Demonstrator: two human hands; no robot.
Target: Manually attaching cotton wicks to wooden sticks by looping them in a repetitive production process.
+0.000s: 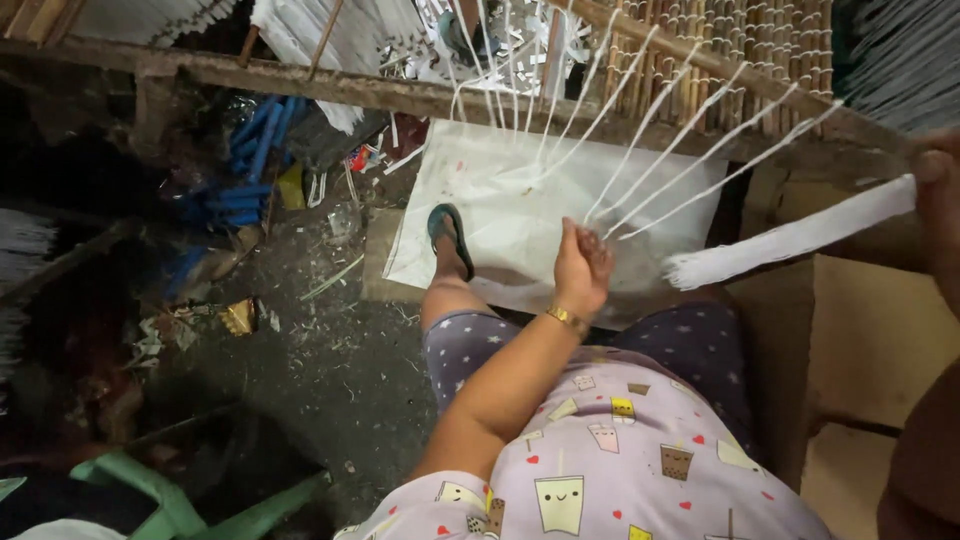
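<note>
My left hand is raised in front of my knees with its fingers pinched on the lower ends of several white strips that run up and away to a wooden beam. At the right edge, my right hand grips one end of a thick white bundle of strips, which points down-left toward the left hand. Its frayed free end hangs in the air just right of the left hand. A gold bracelet is on my left wrist.
A white sheet covers the ground under the strips, with my sandalled foot on its left edge. A bamboo-slat panel stands behind the beam. Blue items and scraps litter the dirt floor at left. A green plastic chair sits at bottom left.
</note>
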